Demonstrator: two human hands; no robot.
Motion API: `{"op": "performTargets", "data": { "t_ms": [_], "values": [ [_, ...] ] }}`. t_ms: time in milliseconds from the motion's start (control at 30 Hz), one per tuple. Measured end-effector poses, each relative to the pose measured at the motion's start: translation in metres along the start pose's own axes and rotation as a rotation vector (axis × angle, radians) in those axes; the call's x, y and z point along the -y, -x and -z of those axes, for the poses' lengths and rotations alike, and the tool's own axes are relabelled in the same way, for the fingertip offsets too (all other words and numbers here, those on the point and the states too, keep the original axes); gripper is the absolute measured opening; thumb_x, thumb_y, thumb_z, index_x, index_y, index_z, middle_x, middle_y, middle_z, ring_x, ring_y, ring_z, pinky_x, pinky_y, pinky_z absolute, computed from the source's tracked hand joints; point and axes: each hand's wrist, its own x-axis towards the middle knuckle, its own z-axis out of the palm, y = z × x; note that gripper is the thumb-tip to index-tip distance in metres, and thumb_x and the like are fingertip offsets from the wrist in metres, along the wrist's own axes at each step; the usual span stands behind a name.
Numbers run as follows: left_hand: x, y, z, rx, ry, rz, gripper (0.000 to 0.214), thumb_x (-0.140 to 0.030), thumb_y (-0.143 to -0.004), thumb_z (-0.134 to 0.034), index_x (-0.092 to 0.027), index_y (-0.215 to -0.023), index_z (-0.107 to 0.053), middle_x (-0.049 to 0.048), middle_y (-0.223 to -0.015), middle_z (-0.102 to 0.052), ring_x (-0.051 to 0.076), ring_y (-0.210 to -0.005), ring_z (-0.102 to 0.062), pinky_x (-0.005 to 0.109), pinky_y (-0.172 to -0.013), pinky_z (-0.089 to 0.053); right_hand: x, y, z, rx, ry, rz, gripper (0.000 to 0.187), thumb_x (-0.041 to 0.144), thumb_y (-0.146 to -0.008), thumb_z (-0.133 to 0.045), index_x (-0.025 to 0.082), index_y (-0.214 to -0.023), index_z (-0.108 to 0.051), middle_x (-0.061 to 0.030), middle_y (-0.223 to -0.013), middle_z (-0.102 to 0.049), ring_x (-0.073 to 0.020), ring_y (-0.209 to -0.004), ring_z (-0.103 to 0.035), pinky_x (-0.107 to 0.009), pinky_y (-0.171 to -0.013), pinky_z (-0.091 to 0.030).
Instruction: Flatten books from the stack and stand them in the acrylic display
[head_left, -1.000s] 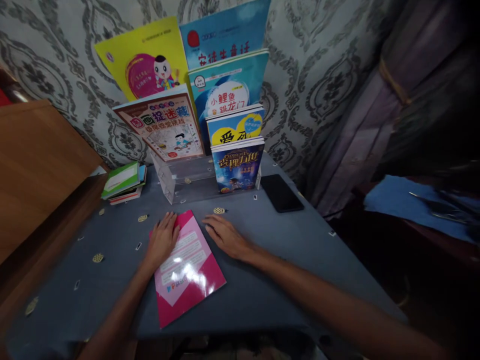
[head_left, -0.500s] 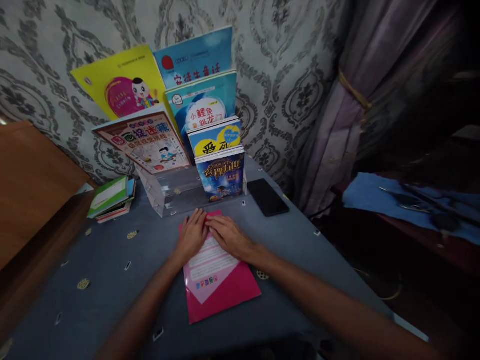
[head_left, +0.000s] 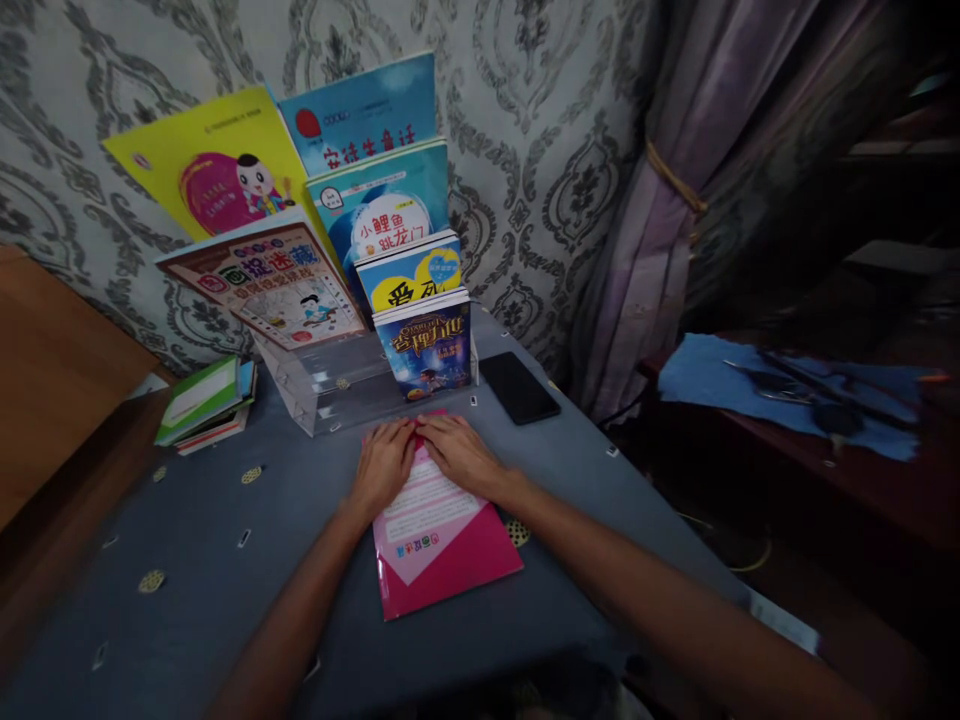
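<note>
A pink booklet (head_left: 442,545) lies flat on the grey tablecloth (head_left: 225,560), its far end close to a clear tiered book stand (head_left: 330,385). My left hand (head_left: 384,465) and my right hand (head_left: 459,452) rest side by side on the booklet's far end, fingers stretched flat and pointing at the stand. The stand holds several children's books: a dark blue one (head_left: 426,345) in the front right slot, blue and yellow ones behind it, and a beige puzzle book (head_left: 274,285) on the left. The front left slot is empty.
A black phone (head_left: 519,387) lies right of the stand. A small stack of books with a green cover (head_left: 202,400) sits at the left. Wooden furniture (head_left: 52,370) stands left, a curtain (head_left: 675,200) right, and a blue cloth (head_left: 787,390) on a dark surface beyond the table.
The pink booklet has slid forward and to the right, toward the stand. My hands have come together on its far end. My view has also shifted to the right.
</note>
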Motion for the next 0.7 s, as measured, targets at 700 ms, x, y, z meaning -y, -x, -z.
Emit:
{"op": "performTargets", "data": {
  "t_ms": [700],
  "values": [
    [0.027, 0.030, 0.016, -0.059, -0.047, 0.143, 0.034, -0.018, -0.098, -0.050, -0.019, -0.124, -0.071, 0.0119, -0.133, -0.068, 0.028, -0.120, -0.064, 0.049, -0.105, -0.051, 0.006, 0.007, 0.002, 0.010, 0.159, -0.141, 0.037, 0.018, -0.099, -0.045, 0.014, -0.130, -0.065, -0.0172, -0.146, -0.059, -0.0281, -0.135, -0.054, -0.051, -0.113, -0.035]
  ]
}}
